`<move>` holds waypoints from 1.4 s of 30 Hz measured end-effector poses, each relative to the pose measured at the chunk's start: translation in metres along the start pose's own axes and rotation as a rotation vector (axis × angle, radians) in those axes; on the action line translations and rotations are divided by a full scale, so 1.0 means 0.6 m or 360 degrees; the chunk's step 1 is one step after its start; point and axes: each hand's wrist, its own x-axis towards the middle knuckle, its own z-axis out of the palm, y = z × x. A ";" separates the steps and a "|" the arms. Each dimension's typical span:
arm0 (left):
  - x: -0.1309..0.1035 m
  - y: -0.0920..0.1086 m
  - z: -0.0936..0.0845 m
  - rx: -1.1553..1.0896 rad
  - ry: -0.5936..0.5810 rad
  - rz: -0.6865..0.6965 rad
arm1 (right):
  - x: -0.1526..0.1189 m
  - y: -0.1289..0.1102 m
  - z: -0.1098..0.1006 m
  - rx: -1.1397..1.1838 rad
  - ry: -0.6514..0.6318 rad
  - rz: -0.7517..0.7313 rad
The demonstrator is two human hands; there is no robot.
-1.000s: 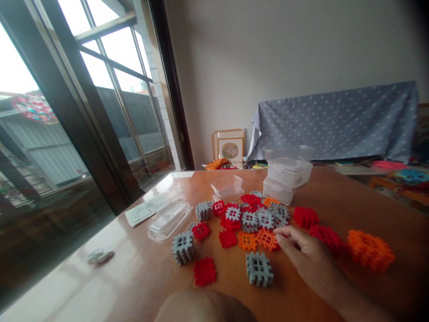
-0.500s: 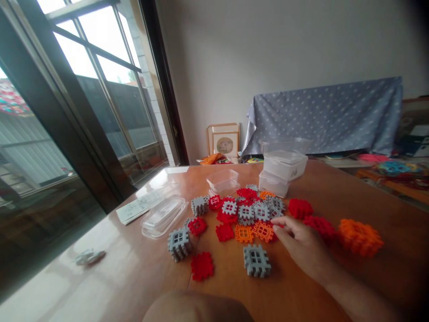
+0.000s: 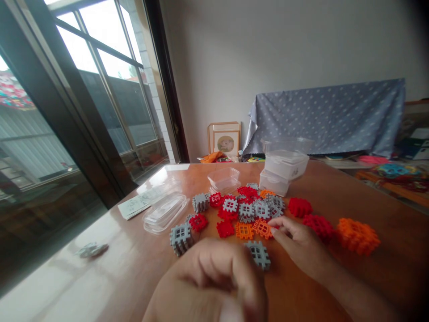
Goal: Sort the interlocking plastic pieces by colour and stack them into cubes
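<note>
My right hand reaches in from the right, thumb and forefinger pinched on the edge of an orange window-shaped building tile. Another orange window tile lies just left of it. Large and close in the foreground, my left hand has its fingers curled in; whatever it may hold is hidden. Behind its knuckles a stack of grey window tiles is partly covered. Left of it stands another stack of grey window tiles. Red and grey tiles lie loosely in the middle.
To the right sit red stacks and an orange stack. White lidded boxes and a clear tub stand behind the pile. Clear lids, papers and a crumpled plastic bag lie on the left of the table.
My left hand has risen into the foreground, covering the single red tile at the front and part of the grey stack. My right hand has stayed nearly in place by the orange tile.
</note>
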 end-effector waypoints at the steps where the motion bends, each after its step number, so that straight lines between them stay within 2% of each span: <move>1: 0.027 0.022 0.002 -0.0049 0.0121 0.0026 | -0.002 -0.002 -0.002 0.0038 -0.0025 0.0012; 3: 0.060 0.035 -0.001 -0.0006 0.0416 -0.0008 | -0.005 -0.006 -0.007 0.0110 -0.0094 0.0032; 7: 0.087 -0.002 -0.025 0.0459 0.0782 -0.0129 | -0.011 -0.010 -0.013 0.0171 -0.0218 0.0040; 10: 0.106 -0.039 -0.046 0.0428 0.1012 -0.0131 | -0.011 -0.005 -0.010 0.0158 -0.0189 0.0011; 13: 0.123 -0.073 -0.068 0.0397 0.1390 -0.0122 | -0.009 0.005 -0.001 0.0132 -0.0095 -0.0050; 16: 0.134 -0.102 -0.086 0.0286 0.1612 -0.0150 | -0.010 0.002 0.008 0.0062 -0.0014 -0.0148; 20: 0.145 -0.124 -0.094 -0.0003 0.1675 -0.0217 | -0.024 -0.038 0.010 0.0024 -0.0046 -0.0259; 23: 0.152 -0.129 -0.092 -0.0213 0.1715 -0.0199 | -0.034 -0.077 0.005 0.0011 -0.0183 -0.0257; 26: 0.156 -0.133 -0.095 -0.0368 0.1736 -0.0158 | -0.024 -0.100 0.006 -0.0065 -0.0262 -0.0282; 30: 0.157 -0.140 -0.104 -0.0439 0.1783 -0.0172 | 0.031 -0.099 0.029 -0.0290 -0.0232 -0.0407; 35: 0.158 -0.143 -0.109 -0.0536 0.1750 -0.0228 | 0.115 -0.090 0.076 -0.0810 -0.0179 -0.0442; 42: 0.158 -0.142 -0.114 -0.0610 0.1756 -0.0228 | 0.173 -0.086 0.122 -0.0945 -0.0210 -0.0393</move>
